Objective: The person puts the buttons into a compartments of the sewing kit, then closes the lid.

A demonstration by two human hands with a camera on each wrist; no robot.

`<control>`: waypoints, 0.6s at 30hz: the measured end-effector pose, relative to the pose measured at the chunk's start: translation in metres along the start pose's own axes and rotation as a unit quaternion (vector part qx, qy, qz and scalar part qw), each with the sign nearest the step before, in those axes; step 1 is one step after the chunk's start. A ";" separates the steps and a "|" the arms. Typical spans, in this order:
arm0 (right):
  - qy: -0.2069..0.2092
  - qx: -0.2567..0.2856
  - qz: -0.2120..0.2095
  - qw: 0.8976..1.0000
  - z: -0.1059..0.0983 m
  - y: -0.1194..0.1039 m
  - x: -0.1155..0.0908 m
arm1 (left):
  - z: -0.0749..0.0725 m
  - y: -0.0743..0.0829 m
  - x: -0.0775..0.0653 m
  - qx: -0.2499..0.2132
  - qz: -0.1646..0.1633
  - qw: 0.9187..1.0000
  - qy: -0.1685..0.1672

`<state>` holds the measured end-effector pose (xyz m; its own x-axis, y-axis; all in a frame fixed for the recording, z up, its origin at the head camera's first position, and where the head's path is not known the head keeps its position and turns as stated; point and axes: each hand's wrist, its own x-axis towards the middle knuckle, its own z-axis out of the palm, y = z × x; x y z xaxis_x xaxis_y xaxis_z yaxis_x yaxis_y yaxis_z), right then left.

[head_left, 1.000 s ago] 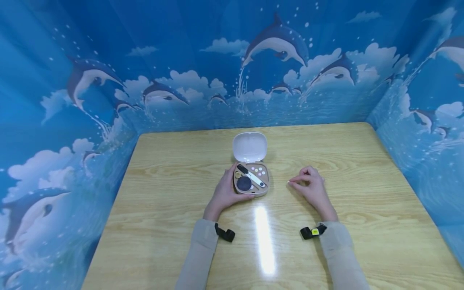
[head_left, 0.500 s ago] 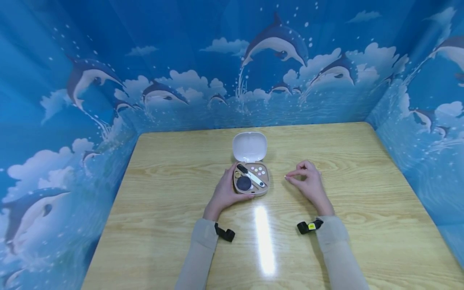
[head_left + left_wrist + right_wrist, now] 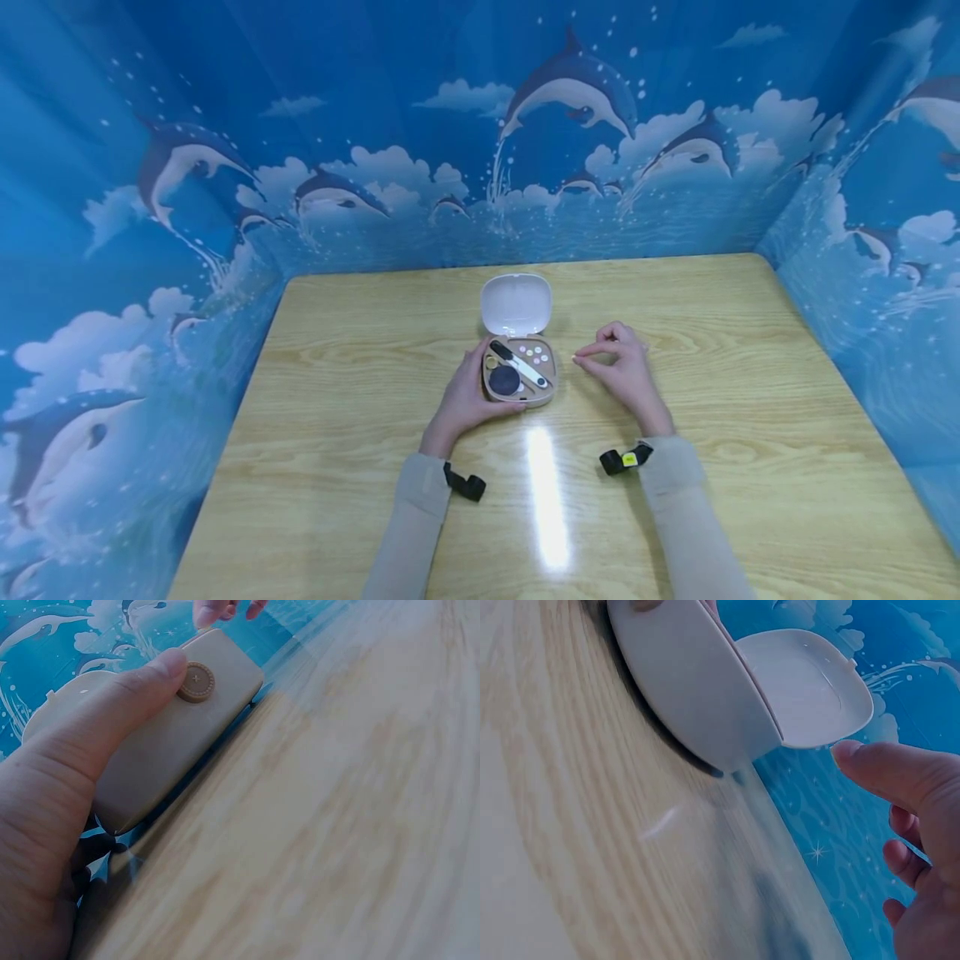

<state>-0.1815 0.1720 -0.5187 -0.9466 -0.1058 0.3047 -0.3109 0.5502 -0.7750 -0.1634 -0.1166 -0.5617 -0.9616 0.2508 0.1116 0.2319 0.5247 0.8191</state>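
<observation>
A small beige sewing box [image 3: 555, 367] lies on the table with its white lid [image 3: 517, 304] tipped back open. My left hand [image 3: 467, 393] grips its left side, the thumb along the front by a round brown button-shaped clasp [image 3: 196, 682]. Inside are a white tool with a black end [image 3: 519, 363], a dark round disc [image 3: 504, 380], a small gold piece [image 3: 491, 362] and several pale buttons [image 3: 537, 351]. Just right of the box, my right hand [image 3: 624, 372] pinches a tiny white button [image 3: 575, 357] between thumb and forefinger; its details are too small to see.
The wood-grain table [image 3: 360, 333] stretches around the box, with a bright light reflection in front. A blue dolphin-print curtain [image 3: 420, 167] stands along the back and both sides. Each wrist wears a black camera strap.
My right hand has moved left and slightly away from me, closer to the box, with the white button still pinched. The left hand and the box have stayed in place.
</observation>
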 end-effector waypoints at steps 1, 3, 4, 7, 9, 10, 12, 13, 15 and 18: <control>-0.001 0.003 -0.002 1.000 0.002 -0.001 0.001 | 0.000 0.000 0.000 -0.001 0.002 1.000 0.000; -0.002 0.007 -0.002 1.000 0.005 -0.004 0.003 | 0.000 0.000 0.001 -0.001 0.005 1.000 0.000; -0.002 0.010 -0.004 1.000 0.008 -0.005 0.004 | 0.000 0.000 0.001 -0.001 0.007 1.000 -0.001; -0.006 0.016 -0.012 1.000 0.013 -0.009 0.006 | 0.000 0.001 0.001 0.002 0.011 1.000 0.000; -0.010 0.019 -0.016 1.000 0.017 -0.011 0.007 | -0.001 0.000 0.001 0.003 0.014 1.000 0.000; -0.011 0.021 -0.019 1.000 0.018 -0.011 0.008 | 0.000 0.001 0.001 0.003 0.015 1.000 0.000; -0.015 0.021 -0.019 0.999 0.021 -0.012 0.008 | 0.000 0.001 0.001 0.003 0.016 1.000 0.001; -0.018 0.022 -0.019 0.999 0.023 -0.012 0.009 | 0.000 0.001 0.001 0.002 0.017 1.000 0.001; -0.023 0.022 -0.019 0.999 0.024 -0.012 0.009 | 0.000 0.001 0.001 0.002 0.017 1.000 0.001; -0.030 0.017 -0.022 0.999 0.027 -0.012 0.009 | 0.000 0.001 0.001 0.004 0.017 1.000 -0.001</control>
<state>-0.1887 0.1423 -0.5215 -0.9351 -0.1784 0.3063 -0.3539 0.5154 -0.7805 -0.1646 -0.1161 -0.5609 -0.9525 0.2710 0.1387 0.2664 0.5214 0.8107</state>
